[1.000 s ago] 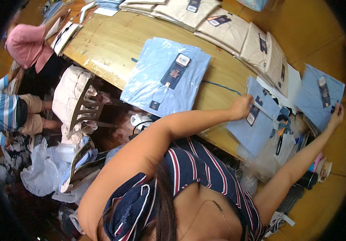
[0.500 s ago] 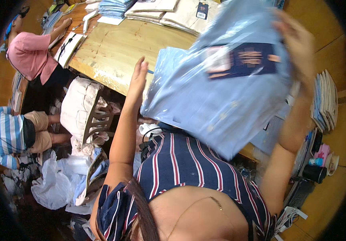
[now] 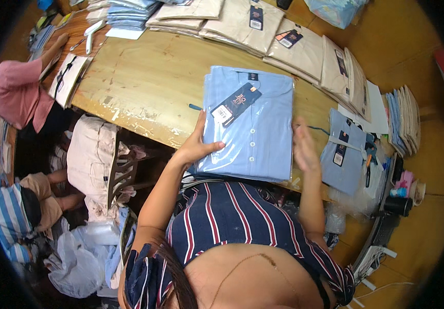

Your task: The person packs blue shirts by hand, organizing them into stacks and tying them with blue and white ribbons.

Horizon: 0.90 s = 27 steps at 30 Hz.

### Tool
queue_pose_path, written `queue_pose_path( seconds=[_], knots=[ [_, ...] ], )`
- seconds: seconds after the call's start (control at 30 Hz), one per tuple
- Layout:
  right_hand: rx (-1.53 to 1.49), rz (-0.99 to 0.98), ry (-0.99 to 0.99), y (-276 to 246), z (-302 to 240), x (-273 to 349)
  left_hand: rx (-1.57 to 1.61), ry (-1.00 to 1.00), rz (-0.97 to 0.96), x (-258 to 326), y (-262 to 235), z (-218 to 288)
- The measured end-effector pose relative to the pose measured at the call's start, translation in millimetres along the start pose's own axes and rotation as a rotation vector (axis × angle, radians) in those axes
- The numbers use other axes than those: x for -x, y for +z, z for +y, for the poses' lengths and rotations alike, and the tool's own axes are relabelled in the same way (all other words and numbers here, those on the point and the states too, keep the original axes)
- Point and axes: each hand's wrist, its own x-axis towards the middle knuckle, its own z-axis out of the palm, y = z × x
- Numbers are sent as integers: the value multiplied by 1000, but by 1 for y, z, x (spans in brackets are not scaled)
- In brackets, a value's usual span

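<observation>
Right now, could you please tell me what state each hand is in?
Left hand: open, thumb on the bagged blue shirt, fingers along its left edge.
Right hand: open, by the shirt's right edge, gripping nothing.

Navy printed tag [image 3: 238,103] with barcode label [image 3: 222,113] on bagged blue shirt [image 3: 271,121]

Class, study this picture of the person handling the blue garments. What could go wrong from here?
1. The blue garments in shiny plastic could slide: the left hand has its thumb on top, while the right hand is flat beside the right edge.

2. The pile reaches the near edge of the table, so a careless nudge might tip it off.
</observation>
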Motion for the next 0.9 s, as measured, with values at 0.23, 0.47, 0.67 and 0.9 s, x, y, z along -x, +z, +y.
queue_pose_path(
  seconds=[0.23, 0.47, 0.67, 0.9],
  knots=[
    [122, 133, -108, -10, 3, -4, 220, -38, 254, -15, -28, 0],
    [1660, 297, -497, -55, 10, -38, -1048, 494, 452, -47, -46, -18],
    [1404, -55, -154, -31, -23, -40, -826, 449, 880, -20, -122, 20],
    [1177, -53, -118, -67, -35, -51, -120, 594, 942, 38, -147, 90]
  ],
)
